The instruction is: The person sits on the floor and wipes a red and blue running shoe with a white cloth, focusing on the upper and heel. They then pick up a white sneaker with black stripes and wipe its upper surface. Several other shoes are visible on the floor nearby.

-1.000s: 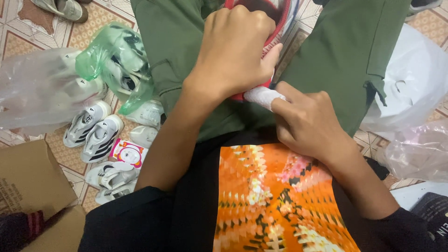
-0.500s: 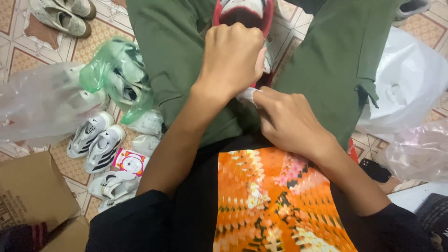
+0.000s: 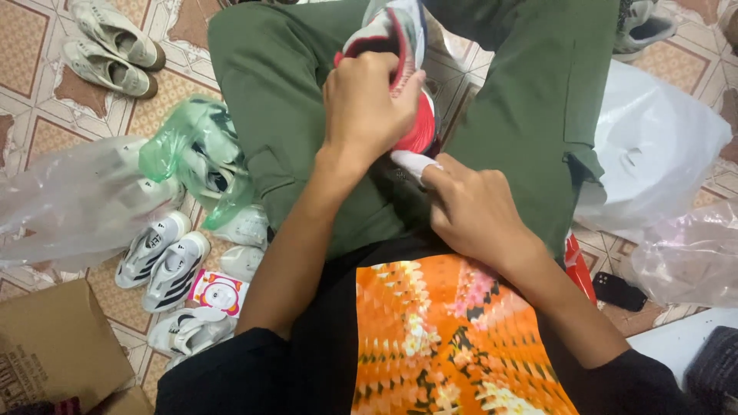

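A red and white shoe (image 3: 400, 54) rests on my lap between my green-trousered legs. My left hand (image 3: 369, 107) is shut on the shoe, gripping it from above near its heel. My right hand (image 3: 473, 207) sits just below and pinches a small white cloth (image 3: 413, 164) pressed against the shoe's red heel. Most of the cloth is hidden under my fingers.
Several white sneakers (image 3: 165, 257) lie on the tiled floor at left, some in a green plastic bag (image 3: 196, 161) and a clear bag (image 3: 73, 204). A cardboard box (image 3: 54, 346) stands at lower left. White plastic bags (image 3: 653, 146) and a black phone (image 3: 619, 290) lie at right.
The shoe has been lifted and tilted so more of it shows above my left hand. My right hand with the cloth has stayed at the heel. The view has shifted slightly.
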